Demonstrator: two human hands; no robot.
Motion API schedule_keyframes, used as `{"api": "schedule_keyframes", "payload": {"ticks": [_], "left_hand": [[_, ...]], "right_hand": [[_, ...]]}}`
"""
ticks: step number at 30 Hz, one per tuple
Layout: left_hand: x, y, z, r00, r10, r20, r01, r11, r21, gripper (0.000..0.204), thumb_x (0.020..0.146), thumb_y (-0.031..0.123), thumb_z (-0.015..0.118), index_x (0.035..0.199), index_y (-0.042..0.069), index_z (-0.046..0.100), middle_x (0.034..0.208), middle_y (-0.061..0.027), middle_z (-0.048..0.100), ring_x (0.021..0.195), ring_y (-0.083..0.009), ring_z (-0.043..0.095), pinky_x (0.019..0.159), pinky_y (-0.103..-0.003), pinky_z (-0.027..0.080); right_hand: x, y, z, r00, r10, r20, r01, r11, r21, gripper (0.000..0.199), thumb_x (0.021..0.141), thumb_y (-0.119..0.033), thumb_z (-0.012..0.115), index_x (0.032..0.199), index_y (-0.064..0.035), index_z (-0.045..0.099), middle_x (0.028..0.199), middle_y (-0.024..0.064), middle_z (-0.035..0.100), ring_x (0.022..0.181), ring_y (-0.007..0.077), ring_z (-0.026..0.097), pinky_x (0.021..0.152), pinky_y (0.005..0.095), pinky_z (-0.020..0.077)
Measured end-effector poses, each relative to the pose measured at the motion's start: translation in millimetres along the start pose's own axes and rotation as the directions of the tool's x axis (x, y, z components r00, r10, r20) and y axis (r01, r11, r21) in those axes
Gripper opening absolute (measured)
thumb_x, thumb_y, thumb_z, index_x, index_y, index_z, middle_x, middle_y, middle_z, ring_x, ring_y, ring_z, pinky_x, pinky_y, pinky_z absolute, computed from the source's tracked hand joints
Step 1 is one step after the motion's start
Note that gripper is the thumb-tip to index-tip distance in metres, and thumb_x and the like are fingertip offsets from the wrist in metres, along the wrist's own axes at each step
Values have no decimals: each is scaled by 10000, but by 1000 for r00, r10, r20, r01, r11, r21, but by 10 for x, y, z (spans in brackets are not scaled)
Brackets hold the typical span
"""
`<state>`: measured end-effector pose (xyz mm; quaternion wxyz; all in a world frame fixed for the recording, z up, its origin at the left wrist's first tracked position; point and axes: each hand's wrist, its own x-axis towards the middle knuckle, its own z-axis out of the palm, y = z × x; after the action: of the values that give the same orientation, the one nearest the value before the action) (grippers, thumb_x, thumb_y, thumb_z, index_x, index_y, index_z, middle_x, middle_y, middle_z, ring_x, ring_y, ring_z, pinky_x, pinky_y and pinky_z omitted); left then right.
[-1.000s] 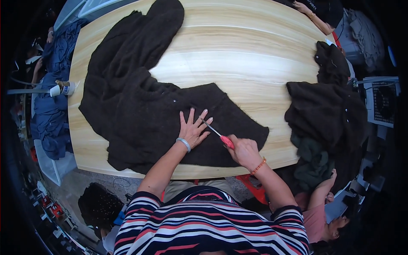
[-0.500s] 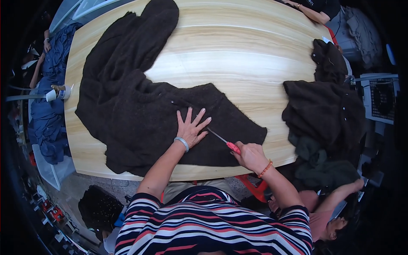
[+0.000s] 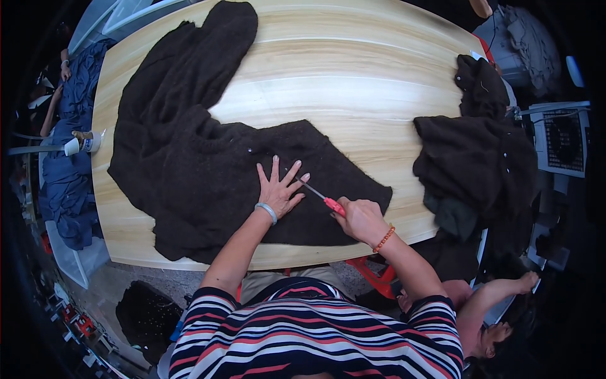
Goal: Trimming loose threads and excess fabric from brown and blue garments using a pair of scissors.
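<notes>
The dark knit garment [image 3: 189,164] lies spread on the wooden table [image 3: 353,69], its lower edge near the table's near rim and one sleeve running up toward the far side. The left hand [image 3: 278,184] rests flat on the garment with fingers splayed, gripping nothing, just pressing the knit down. The right hand [image 3: 360,218] is clenched around the red handle of a small tool [image 3: 322,197], which looks like a thread snip or seam ripper; its thin metal tip reaches the garment just beside the left fingertips [image 3: 305,177]. I judge the work in hand to be trimming or picking at a spot on the knit. To do it well, the flat hand should keep the fabric taut around the tip, fingers spread to either side of the spot rather than in front of the blade, so that a slip runs past them and not into them. The tip should ride shallow, catching only the loose thread or stitch and not the body of the knit, since a loose knit like this would likely ladder if a loop is cut. Short strokes directed away from the holding hand would be safest, with the wrist low toward the table for control. The pile of dark clothes [image 3: 473,151] lies well apart, at the table's right end, and blue cloth [image 3: 69,170] hangs off the table's left side; neither crowds the work. Another person's arm [image 3: 499,294] shows below the table's right end, clear of it.
</notes>
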<state>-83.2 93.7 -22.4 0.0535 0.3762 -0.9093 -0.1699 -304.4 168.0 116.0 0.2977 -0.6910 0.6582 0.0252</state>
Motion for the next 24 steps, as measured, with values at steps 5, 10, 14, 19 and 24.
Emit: {"api": "schedule_keyframes", "payload": {"ticks": [5, 10, 14, 19, 24], "left_hand": [[9, 7, -5, 1000, 2, 16, -2, 1000, 3, 599, 806, 434, 662, 1372, 375, 478, 1562, 27, 245, 1407, -497, 119, 1014, -783, 34], [0, -5, -3, 1000, -3, 12, 3, 1000, 9, 591, 811, 441, 655, 1371, 378, 478, 1557, 27, 257, 1406, -498, 120, 1012, -785, 36], [6, -3, 0, 1000, 6, 6, -6, 1000, -1, 588, 809, 434, 659, 1367, 368, 486, 1555, 27, 262, 1406, -495, 125, 1009, -787, 39], [5, -15, 13, 1000, 11, -3, -11, 1000, -17, 590, 804, 430, 665, 1364, 364, 490, 1554, 26, 266, 1406, -489, 133, 1009, -788, 44], [-3, -40, -16, 1000, 17, 10, -17, 1000, -10, 586, 803, 427, 666, 1359, 364, 493, 1554, 27, 266, 1403, -486, 145, 1009, -787, 47]], "right_hand": [[132, -33, -2, 999, 10, 49, -11, 1000, 13, 263, 891, -333, 603, 928, -73, 595, 671, 190, 636, 686, 375, 655, 611, 479, 516], [197, -70, -11, 999, -3, 54, 3, 1000, 7, 266, 894, -331, 600, 942, -69, 599, 682, 195, 641, 692, 377, 657, 616, 477, 519], [297, -128, -10, 1000, -14, -6, 14, 1000, -1, 248, 889, -288, 600, 856, -41, 609, 670, 187, 647, 673, 351, 668, 605, 449, 529], [259, -92, 23, 999, -17, 34, 17, 1000, -11, 254, 889, -306, 604, 897, -52, 604, 688, 195, 646, 691, 362, 664, 614, 458, 526], [286, -134, 11, 997, 22, 71, -21, 1000, -16, 268, 898, -322, 595, 939, -57, 603, 702, 204, 645, 708, 373, 659, 624, 469, 519]]}}
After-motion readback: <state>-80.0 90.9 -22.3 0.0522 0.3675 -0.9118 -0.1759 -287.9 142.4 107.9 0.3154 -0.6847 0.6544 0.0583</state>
